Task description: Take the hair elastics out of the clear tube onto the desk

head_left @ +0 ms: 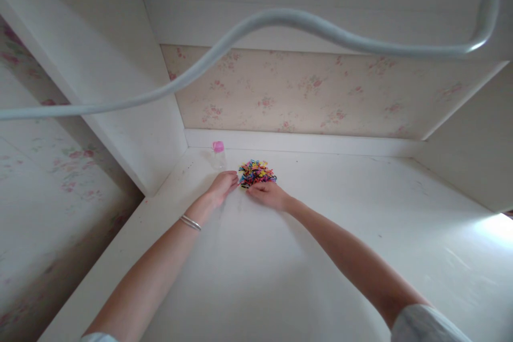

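Note:
A heap of small, multicoloured, band-like pieces (256,172) lies on the white surface; their exact kind is too small to tell. To its left rests my left hand (224,186), fingers stretched out close together, their tips at the heap's edge. My right hand (267,194) is at the near side of the heap, its fingers and thumb drawn together against the pieces. Whatever is between those fingertips is hidden. A clear plastic bottle (219,159) with a pink cap (218,146) stands just behind my left hand.
The white tabletop (320,235) is bounded by a white side panel (160,155) on the left and a low ledge (304,141) at the back. Floral wallpaper (288,96) covers the wall behind. A thick pale cable (280,17) crosses the view overhead.

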Demonstrator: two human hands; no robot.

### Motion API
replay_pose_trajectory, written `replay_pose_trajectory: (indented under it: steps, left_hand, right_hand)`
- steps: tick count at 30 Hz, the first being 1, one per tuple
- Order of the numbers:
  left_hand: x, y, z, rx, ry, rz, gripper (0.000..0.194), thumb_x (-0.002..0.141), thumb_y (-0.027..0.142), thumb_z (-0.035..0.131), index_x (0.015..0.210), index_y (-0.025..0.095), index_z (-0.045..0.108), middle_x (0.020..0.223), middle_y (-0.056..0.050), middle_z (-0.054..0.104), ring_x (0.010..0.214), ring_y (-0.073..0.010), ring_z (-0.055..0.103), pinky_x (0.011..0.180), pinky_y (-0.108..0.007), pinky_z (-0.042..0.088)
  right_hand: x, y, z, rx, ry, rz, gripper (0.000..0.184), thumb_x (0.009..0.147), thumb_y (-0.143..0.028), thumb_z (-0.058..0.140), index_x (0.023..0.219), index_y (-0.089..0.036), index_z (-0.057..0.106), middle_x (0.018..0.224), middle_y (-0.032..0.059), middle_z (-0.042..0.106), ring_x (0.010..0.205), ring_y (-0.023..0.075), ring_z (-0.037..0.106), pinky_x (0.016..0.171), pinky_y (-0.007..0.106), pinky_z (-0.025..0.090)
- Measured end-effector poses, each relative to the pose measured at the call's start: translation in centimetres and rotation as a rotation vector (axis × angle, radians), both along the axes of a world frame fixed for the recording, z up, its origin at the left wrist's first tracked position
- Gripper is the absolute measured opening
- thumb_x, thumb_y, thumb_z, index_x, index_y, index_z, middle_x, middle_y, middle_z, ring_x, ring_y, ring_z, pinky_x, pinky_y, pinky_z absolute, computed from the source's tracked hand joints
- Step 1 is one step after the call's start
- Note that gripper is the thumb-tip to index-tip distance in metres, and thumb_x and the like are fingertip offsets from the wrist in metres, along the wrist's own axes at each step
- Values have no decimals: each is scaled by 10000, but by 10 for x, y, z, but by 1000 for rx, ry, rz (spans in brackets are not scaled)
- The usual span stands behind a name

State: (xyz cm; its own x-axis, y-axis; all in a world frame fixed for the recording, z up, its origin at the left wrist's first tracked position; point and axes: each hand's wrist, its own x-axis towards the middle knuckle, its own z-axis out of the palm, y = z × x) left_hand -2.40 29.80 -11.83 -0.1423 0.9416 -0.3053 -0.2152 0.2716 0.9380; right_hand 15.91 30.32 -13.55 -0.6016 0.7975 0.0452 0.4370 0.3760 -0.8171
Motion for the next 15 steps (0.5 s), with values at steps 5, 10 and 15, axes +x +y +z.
replay_pose_trajectory:
  steps: [5, 10, 15]
  left_hand:
    - [6, 6, 3, 57, 51, -29, 180, 693, 160, 631, 871, 142, 620, 838, -41, 651, 877, -161, 609, 855, -280, 459]
    - [-24, -3, -3, 51, 162, 6, 270, 664, 181, 620, 932, 154, 626, 953, -57, 653, 999, -190, 580, 834, -260, 451]
    - [-16, -4, -9, 34, 178, -62, 272, 661, 197, 626, 925, 134, 631, 980, -94, 672, 969, -207, 611, 821, -290, 478]
  right_hand:
    - [11, 5, 14, 126, -12, -107, 377, 878, -471, 451, 963, -213, 711, 832, -4, 684, 773, 153, 583, 686, 239, 427]
    - [49, -7, 22, 335, -357, -230, 375, 917, -390, 387, 844, -212, 709, 755, 22, 669, 699, 150, 576, 652, 244, 406]
    - [61, -5, 15, 605, -615, -138, 301, 919, -316, 411, 965, -198, 683, 1007, 91, 665, 952, 202, 581, 840, 302, 415]
